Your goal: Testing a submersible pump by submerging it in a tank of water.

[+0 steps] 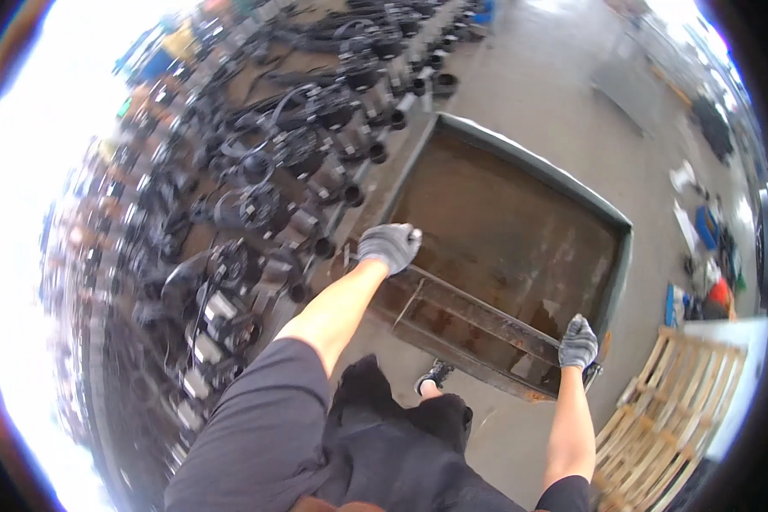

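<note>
A metal cart [625,247] with a rusty, dirty bed and raised grey sides fills the middle of the head view. My left hand [390,248], in a grey glove, is closed on the cart's handle at its near left. My right hand [578,344], also gloved, is closed on the handle at the near right. A rusty crossbar [478,309] runs between my hands. My shoe [431,380] shows on the floor below the cart's near edge.
Dense rows of black metal assemblies [256,205] with hoses and cylinders line the left. Grey concrete floor [544,68] runs beyond the cart. At the right lie wooden pallets [670,410], a blue bin [706,226], a red item [718,292] and other assorted objects.
</note>
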A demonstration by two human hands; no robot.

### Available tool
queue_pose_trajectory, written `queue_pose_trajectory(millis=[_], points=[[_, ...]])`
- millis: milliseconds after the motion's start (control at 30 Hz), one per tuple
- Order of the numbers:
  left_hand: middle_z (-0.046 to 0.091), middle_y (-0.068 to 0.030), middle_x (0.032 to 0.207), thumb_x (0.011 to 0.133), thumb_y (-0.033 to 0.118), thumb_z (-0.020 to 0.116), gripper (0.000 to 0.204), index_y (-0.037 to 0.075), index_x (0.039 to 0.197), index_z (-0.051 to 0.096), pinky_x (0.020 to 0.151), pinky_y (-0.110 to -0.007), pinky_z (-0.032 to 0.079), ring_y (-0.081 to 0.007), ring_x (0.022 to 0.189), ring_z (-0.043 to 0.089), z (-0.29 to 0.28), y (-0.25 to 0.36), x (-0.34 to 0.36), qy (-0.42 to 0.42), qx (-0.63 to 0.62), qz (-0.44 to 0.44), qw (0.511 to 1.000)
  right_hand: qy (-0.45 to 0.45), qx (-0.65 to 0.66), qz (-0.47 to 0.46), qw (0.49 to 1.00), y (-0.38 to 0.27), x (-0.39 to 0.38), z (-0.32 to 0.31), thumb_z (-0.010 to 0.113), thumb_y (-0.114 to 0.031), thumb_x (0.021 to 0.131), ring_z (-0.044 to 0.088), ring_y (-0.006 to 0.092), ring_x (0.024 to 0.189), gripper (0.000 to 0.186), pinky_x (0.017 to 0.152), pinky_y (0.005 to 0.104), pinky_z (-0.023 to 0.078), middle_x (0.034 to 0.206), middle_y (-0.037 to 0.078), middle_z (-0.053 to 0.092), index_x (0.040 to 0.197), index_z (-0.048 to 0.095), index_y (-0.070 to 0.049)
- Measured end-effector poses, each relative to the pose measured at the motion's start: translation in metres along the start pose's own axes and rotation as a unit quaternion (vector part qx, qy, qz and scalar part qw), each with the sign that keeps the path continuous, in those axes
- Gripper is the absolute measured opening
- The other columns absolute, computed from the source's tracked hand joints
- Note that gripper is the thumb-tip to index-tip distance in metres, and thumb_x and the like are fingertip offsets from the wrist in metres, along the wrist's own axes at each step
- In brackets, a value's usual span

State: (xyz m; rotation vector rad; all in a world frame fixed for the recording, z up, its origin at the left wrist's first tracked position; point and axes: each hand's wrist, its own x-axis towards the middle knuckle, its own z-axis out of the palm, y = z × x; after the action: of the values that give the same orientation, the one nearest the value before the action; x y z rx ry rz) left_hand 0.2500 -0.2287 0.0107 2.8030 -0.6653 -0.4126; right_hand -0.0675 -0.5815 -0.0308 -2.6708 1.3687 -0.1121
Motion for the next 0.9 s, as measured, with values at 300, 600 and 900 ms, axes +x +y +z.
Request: queue_pose_trajectory(millis=[300,600,900], points=[[0.061,0.0009,0.094,0.102,0.021,0.062,0.015,0.007,0.104,0.062,0.081,-0.028,0.047,-0.0092,0.088,0.054,-0.029,-0.047,-0.064,0.389,-0.580,-0.055,0.714,0.006,0.364,0.021,0.931,0.092,0.036,0.067,0.051,-0.046,0.103,0.066,0.0278,0.096,0.050,0.084,0.0404,0.050,0.108,0.014,0.073,0.113,0.068,0.000],[0.067,-0.0064,0.104,0.107,0.036,0.048,0.034,0.006,0.111,0.065,0.097,-0.034,0.046,-0.0188,0.100,0.063,-0.134,-0.214,-0.184,0.451,-0.586,-0.104,0.666,-0.082,0.566,0.122,0.811,-0.059,-0.081,-0.018,0.053,-0.049,0.101,0.041,0.0052,0.051,0.042,0.046,0.0200,0.033,0.064,-0.006,0.047,0.089,0.066,-0.011],[0.058,0.0018,0.082,0.104,0.023,0.056,0.018,0.007,0.096,0.060,0.067,-0.028,0.046,-0.0109,0.074,0.054,-0.079,-0.119,-0.200,0.295,-0.684,0.031,0.667,-0.296,0.490,-0.010,0.820,-0.184,-0.181,-0.023,0.053,-0.048,0.102,0.050,0.0068,0.052,0.043,0.048,0.0245,0.039,0.062,-0.002,0.056,0.095,0.071,-0.010]])
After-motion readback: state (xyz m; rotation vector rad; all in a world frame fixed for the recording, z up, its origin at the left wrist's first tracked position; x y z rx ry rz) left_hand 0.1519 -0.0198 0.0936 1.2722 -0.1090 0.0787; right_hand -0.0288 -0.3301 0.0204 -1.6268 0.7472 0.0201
